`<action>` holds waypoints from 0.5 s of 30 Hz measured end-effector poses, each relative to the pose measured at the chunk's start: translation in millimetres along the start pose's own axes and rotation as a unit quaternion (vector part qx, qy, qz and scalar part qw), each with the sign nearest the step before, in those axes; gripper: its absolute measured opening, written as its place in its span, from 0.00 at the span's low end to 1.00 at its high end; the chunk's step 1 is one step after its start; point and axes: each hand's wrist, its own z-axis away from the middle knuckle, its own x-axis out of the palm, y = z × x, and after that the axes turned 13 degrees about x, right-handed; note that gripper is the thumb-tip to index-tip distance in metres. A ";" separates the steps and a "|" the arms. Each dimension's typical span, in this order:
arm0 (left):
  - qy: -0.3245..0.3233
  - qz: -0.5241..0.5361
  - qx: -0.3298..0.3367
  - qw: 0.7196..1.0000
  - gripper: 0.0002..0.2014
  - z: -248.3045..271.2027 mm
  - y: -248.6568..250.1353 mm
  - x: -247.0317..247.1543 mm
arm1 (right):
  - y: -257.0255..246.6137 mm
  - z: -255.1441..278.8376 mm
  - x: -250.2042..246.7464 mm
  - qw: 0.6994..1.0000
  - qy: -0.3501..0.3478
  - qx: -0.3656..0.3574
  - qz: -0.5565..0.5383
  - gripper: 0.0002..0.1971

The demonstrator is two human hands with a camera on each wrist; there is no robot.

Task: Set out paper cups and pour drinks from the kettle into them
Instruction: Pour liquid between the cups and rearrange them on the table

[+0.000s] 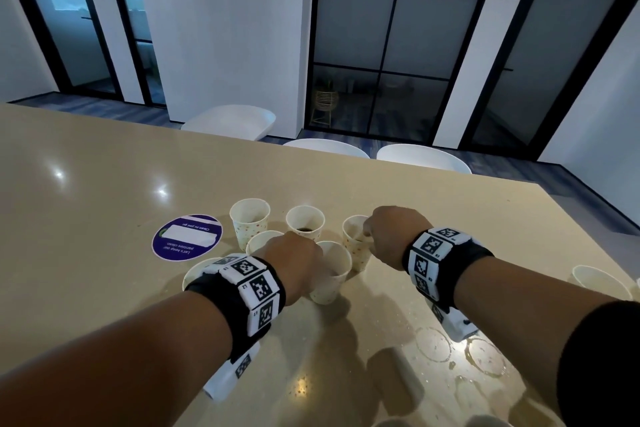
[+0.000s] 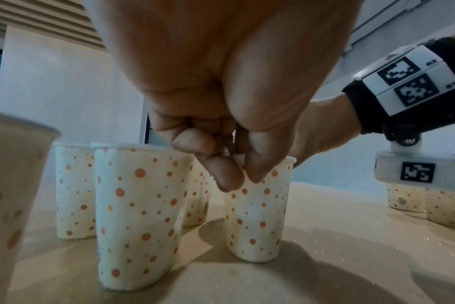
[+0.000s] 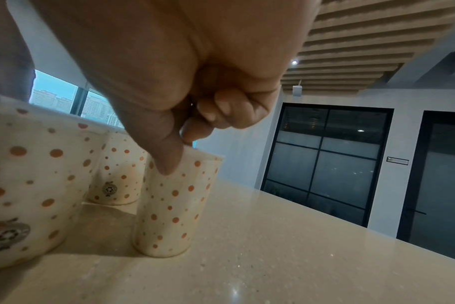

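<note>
Several white paper cups with orange dots stand clustered on the beige table (image 1: 104, 184). My left hand (image 1: 313, 263) pinches the rim of the nearest middle cup (image 1: 329, 284); the left wrist view shows thumb and fingers (image 2: 243, 176) closed on that cup's rim (image 2: 257, 216). My right hand (image 1: 369, 236) pinches the rim of the cup to the right (image 1: 356, 250), and the right wrist view shows this hand (image 3: 179, 152) gripping the cup (image 3: 174, 205). A back cup (image 1: 304, 224) holds dark liquid. No kettle is in view.
A round purple sticker (image 1: 187, 236) lies left of the cups. Another cup (image 1: 599, 282) stands at the far right. Wet rings (image 1: 485, 357) mark the table near my right forearm. White chairs (image 1: 228, 121) line the far edge.
</note>
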 end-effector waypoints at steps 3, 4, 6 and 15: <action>-0.003 -0.032 0.003 0.999 0.11 8.9 9.7 -12.9 | 16.6 20.5 -16.9 1.000 0.017 -0.013 -0.015 0.14; 0.006 -0.037 0.007 0.999 0.10 11.8 14.2 -18.7 | 24.0 28.7 -22.4 1.000 0.020 -0.015 -0.011 0.14; 0.030 -0.042 0.025 0.998 0.09 15.8 27.0 -29.9 | 42.3 48.2 -32.2 1.000 0.018 -0.010 0.004 0.13; 0.054 -0.075 0.175 0.980 0.06 7.8 134.0 -67.9 | 161.9 144.7 -60.9 0.992 -0.003 0.123 0.016 0.08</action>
